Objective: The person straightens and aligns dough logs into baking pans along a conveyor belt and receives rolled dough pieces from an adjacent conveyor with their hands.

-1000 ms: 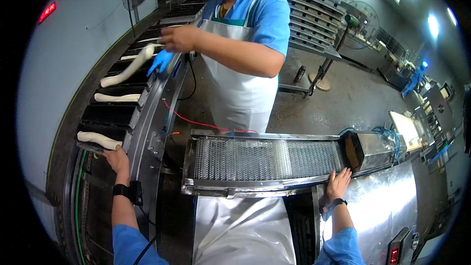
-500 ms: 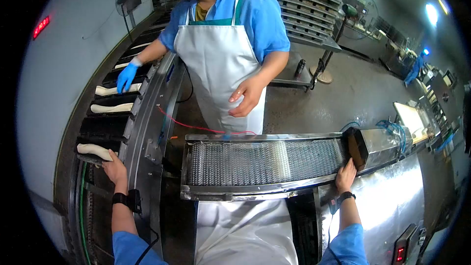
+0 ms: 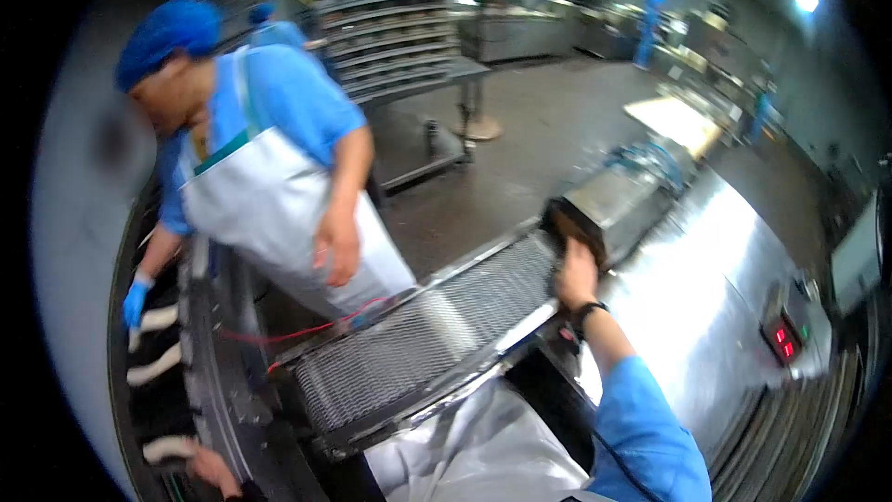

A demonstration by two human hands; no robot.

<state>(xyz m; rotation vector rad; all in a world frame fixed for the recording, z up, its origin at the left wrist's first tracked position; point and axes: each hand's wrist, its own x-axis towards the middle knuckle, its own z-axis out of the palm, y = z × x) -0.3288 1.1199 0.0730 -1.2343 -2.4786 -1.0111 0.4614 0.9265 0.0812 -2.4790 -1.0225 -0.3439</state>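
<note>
At the lower left, my left hand (image 3: 213,468) is closed on the near end of a pale dough strip (image 3: 167,449) lying in a dark tray of the left conveyor. Motion blur softens those fingers. My right hand (image 3: 577,277) reaches to the mouth of a metal housing (image 3: 617,200) at the far end of a mesh belt (image 3: 427,325). Its fingers are stretched out, holding nothing that I can see, and the tips are partly hidden at the opening. Two more dough strips (image 3: 154,365) lie farther up the left conveyor.
Across the mesh belt stands a co-worker (image 3: 279,167) in a white apron, one blue-gloved hand (image 3: 136,303) at the dough strips. A steel table (image 3: 706,270) and a control box with red digits (image 3: 782,339) are at right. Stacked trays (image 3: 386,42) stand behind.
My view has swung to the right, so the conveyors appear tilted and shifted left. My left hand stays at the dough strip and my right hand at the housing. The co-worker leans farther over the left conveyor.
</note>
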